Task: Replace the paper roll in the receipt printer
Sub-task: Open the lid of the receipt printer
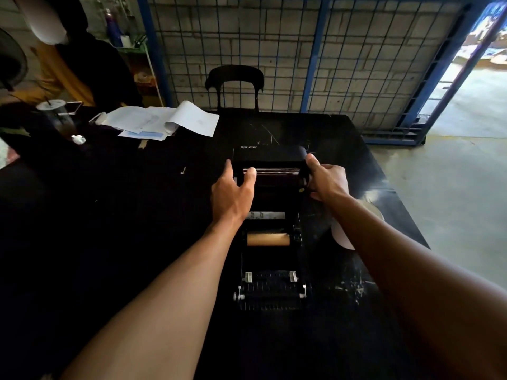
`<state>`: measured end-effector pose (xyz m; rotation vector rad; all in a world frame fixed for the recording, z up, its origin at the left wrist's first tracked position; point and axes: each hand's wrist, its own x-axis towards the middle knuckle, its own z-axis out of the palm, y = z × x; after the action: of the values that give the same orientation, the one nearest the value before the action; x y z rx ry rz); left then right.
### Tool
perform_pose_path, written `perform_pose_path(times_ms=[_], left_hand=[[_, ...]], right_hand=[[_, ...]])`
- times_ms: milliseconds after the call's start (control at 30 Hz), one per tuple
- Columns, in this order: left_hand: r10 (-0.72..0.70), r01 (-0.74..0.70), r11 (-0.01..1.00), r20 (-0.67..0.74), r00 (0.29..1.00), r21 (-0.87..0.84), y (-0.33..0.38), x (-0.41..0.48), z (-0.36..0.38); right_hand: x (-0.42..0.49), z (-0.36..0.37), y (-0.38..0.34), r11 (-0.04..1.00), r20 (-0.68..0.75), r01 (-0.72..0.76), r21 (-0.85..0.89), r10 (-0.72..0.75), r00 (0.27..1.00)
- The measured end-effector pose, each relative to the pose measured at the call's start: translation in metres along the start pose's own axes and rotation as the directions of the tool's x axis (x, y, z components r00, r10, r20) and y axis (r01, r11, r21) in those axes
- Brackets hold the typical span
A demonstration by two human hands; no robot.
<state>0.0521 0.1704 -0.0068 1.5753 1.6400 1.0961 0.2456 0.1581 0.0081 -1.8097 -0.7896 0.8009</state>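
Note:
A black receipt printer (270,289) labelled Xprinter lies open on the dark table (137,215), its lid (269,156) swung up at the far end. Inside it sits a brown cardboard core (268,239) with almost no paper on it. My left hand (233,192) grips the left edge of the lid, thumb on its metal bar. My right hand (325,179) holds the lid's right side. A white paper roll (344,238) rests on the table to the right of the printer, mostly hidden by my right forearm.
Loose white papers (164,122) lie at the back left, beside a plastic cup (56,116) with a straw. A black chair (236,87) stands behind the table against a blue wire fence (315,50). Another person stands at far left. The table's right edge drops to concrete floor.

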Motion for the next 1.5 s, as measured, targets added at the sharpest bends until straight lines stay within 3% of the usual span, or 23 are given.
perform_pose_path(times_ms=[133,233,300,367,467,600,867,967,1033,1133,1233,1333,1400,1500], left_hand=[[0.015,-0.015,1.0,0.018,1.0,-0.016,-0.015,-0.003,0.0],[-0.064,0.064,0.996,0.006,0.998,0.06,-0.038,-0.014,0.001],[-0.097,0.058,0.969,0.151,0.984,0.24,-0.06,-0.023,0.002],[-0.139,-0.032,0.9,0.356,0.924,0.434,-0.079,-0.029,0.001],[-0.198,-0.095,0.86,0.498,0.844,0.502,-0.093,-0.034,0.002],[-0.116,-0.143,0.886,0.51,0.852,0.441,-0.099,-0.035,0.008],[-0.086,-0.174,0.88,0.508,0.857,0.442,-0.102,-0.03,0.013],[-0.037,-0.139,0.914,0.419,0.907,0.38,-0.085,-0.025,0.003],[-0.017,-0.089,0.953,0.343,0.939,0.29,-0.064,-0.021,-0.003],[-0.111,0.125,0.992,0.354,0.929,-0.019,-0.028,-0.024,-0.011],[-0.159,0.266,0.926,0.361,0.919,-0.268,-0.008,-0.041,-0.018],[-0.203,0.434,0.783,0.476,0.856,-0.446,0.001,-0.067,-0.018],[-0.184,0.497,0.723,0.559,0.809,-0.481,0.003,-0.087,-0.014],[-0.137,0.516,0.727,0.64,0.756,-0.453,0.001,-0.121,0.004]], right_hand=[[-0.003,0.001,0.02,0.997,-0.068,0.065,0.042,-0.062,0.996],[-0.014,-0.002,0.057,0.99,-0.117,0.062,-0.128,-0.077,0.99],[-0.022,-0.004,0.086,0.958,0.046,0.073,-0.277,-0.062,0.997],[-0.03,-0.005,0.106,0.899,0.252,0.128,-0.418,-0.021,0.968],[-0.033,-0.005,0.118,0.792,0.455,0.28,-0.543,-0.003,0.891],[-0.032,-0.004,0.114,0.741,0.518,0.335,-0.582,0.02,0.855],[-0.029,-0.002,0.107,0.673,0.537,0.396,-0.625,0.002,0.843],[-0.032,-0.006,0.091,0.784,0.528,0.361,-0.506,-0.05,0.848],[-0.039,-0.01,0.075,0.896,0.518,0.252,-0.365,-0.03,0.855],[-0.054,-0.016,0.052,0.995,0.506,0.039,-0.094,0.014,0.862],[-0.074,-0.028,0.041,0.999,0.495,-0.04,0.034,0.018,0.868],[-0.1,-0.05,0.049,0.995,0.504,-0.091,0.049,0.054,0.862],[-0.117,-0.066,0.063,0.992,0.49,-0.115,0.043,0.08,0.868],[-0.138,-0.096,0.09,0.979,0.471,-0.2,0.03,0.163,0.867]])
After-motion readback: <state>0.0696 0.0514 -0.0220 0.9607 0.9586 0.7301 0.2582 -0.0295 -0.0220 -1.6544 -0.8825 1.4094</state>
